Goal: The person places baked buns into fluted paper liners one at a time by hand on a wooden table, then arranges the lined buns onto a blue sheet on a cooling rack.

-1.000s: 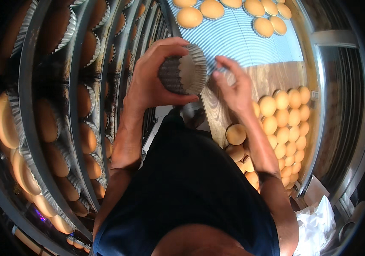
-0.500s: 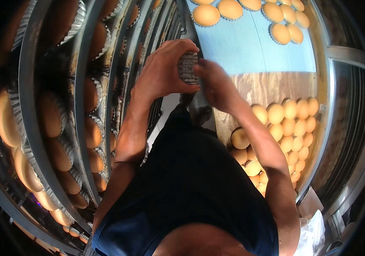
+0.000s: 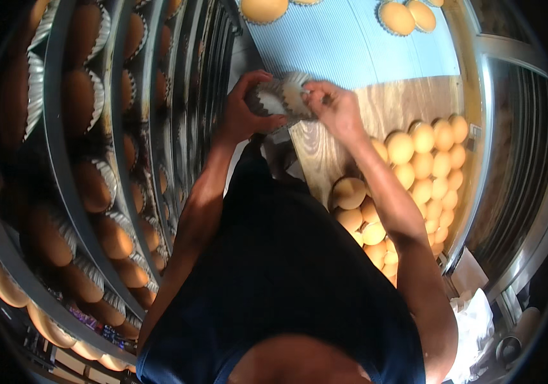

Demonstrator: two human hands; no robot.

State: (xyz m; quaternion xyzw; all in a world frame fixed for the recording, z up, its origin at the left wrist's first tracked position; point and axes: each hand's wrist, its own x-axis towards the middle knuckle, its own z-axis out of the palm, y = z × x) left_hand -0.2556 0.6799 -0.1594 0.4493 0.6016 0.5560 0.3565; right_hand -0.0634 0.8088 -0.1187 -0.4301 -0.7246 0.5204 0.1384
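Observation:
Ahead of my body, my left hand (image 3: 241,110) curves around a grey fluted baking cup (image 3: 269,102), thumb and fingers on opposite sides. My right hand (image 3: 338,114) pinches the rim of a second fluted cup (image 3: 295,95), tilted against the first. Both cups are smeared by motion, so I cannot tell whether more are nested with them. Below and right of my right hand, round golden cakes (image 3: 422,137) stand in close rows on a wooden board (image 3: 408,99).
On my left rises a metal rack (image 3: 116,115) with several tiers of cakes in fluted cups (image 3: 84,102). A pale blue corrugated sheet (image 3: 351,48) covers the board's far part, bearing cakes in cups (image 3: 395,18). A white plastic bag (image 3: 474,329) lies at lower right.
The stack of cups in my left hand has turned, and two cups now show apart at their rims. My right hand now pinches one. The whole view has shifted.

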